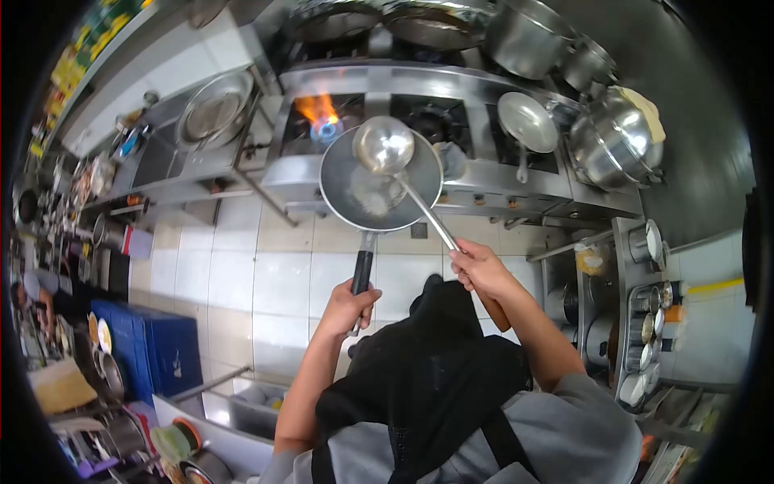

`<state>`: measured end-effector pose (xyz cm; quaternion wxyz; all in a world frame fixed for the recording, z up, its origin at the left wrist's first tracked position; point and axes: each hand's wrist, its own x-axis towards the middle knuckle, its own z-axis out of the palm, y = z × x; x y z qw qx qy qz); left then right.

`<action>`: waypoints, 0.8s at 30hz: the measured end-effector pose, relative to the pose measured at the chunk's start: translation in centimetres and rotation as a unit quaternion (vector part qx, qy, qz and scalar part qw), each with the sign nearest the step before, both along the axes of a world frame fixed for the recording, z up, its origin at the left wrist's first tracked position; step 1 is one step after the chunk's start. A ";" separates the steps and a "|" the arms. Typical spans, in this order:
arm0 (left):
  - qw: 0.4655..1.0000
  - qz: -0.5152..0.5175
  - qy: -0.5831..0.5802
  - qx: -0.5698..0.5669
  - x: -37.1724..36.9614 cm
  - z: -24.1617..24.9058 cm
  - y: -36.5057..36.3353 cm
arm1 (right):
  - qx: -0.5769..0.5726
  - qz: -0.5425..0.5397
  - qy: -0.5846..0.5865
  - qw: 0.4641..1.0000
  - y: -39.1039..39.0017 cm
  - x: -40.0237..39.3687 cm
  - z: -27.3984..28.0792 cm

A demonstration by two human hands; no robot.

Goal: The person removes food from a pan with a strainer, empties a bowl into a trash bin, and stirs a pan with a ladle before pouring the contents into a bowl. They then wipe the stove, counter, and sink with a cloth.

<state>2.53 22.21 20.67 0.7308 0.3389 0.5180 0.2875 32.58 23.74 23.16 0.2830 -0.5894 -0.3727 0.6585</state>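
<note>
Left hand: the left hand [348, 307], low of centre in the frame, is wrapping its fingers tight around the black handle of the frying pan [380, 179].
Right hand: the right hand [476, 269], just right of centre, is closing its fingers on the end of the ladle [385, 147] handle.
Frying pan: it is hanging in the air at the centre of the frame, in front of the stove [419, 121], with something pale lying in it.
Ladle: its bowl is sitting over the far part of the pan, and its long handle is slanting down to the right.
Flame: an orange and blue flame [320, 113] is burning on the left burner, just above and left of the pan.
Pots: steel pots [617, 137] are standing at the upper right of the frame.
Crate: a blue crate [161, 347] is sitting at the lower left.
</note>
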 end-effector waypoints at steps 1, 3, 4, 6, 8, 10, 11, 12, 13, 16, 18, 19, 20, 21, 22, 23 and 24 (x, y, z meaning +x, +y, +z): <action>1.000 -0.029 0.004 0.011 2.6 0.4 2.2 | 0.029 -0.045 0.007 0.999 0.6 2.0 1.0; 0.998 -0.064 0.001 0.026 7.7 0.7 6.2 | 0.071 -0.071 -0.011 0.995 1.8 6.9 1.9; 0.995 -0.086 0.001 0.042 10.2 1.0 8.1 | 0.120 -0.094 -0.023 0.988 2.2 9.1 2.3; 0.988 -0.129 0.002 0.080 15.4 1.2 11.6 | 0.182 -0.137 -0.051 0.972 2.9 13.5 3.4; 0.984 -0.155 0.004 0.091 21.0 0.8 14.8 | 0.194 -0.169 -0.089 0.962 3.6 17.5 3.8; 0.980 -0.163 -0.027 0.106 26.4 -0.3 17.9 | 0.214 -0.197 -0.147 0.945 4.8 21.2 3.4; 0.978 -0.173 -0.030 0.111 28.8 -0.4 19.2 | 0.216 -0.199 -0.154 0.943 5.4 22.9 2.9; 0.976 -0.186 -0.017 0.115 31.2 -0.6 20.5 | 0.243 -0.206 -0.215 0.923 6.0 24.6 2.3; 0.973 -0.198 -0.003 0.118 33.5 -0.9 21.6 | 0.269 -0.212 -0.274 0.899 6.6 26.2 1.5; 0.975 -0.201 0.002 0.092 39.8 -1.7 24.3 | 0.199 -0.233 -0.265 0.914 8.7 29.8 1.2; 0.977 -0.199 -0.025 0.077 43.3 -3.9 25.9 | 0.166 -0.225 -0.236 0.931 10.2 30.9 1.0; 0.978 -0.195 -0.010 0.076 44.5 -4.0 26.3 | 0.144 -0.242 -0.208 0.937 10.8 31.4 0.3; 0.979 -0.190 0.004 0.076 45.7 -4.2 26.8 | 0.123 -0.258 -0.181 0.941 11.4 32.0 -0.4; 0.979 -0.185 0.020 0.083 47.1 -5.0 27.4 | 0.125 -0.245 -0.179 0.945 12.0 32.7 -1.3; 0.980 -0.174 0.037 0.088 48.3 -6.3 28.2 | 0.119 -0.251 -0.183 0.943 12.5 33.3 -2.5; 0.977 -0.177 0.057 0.106 49.2 -7.4 28.9 | 0.114 -0.250 -0.185 0.943 13.3 33.8 -3.7; 0.973 -0.176 0.081 0.122 49.8 -8.1 29.3 | 0.110 -0.243 -0.173 0.948 14.1 34.6 -5.4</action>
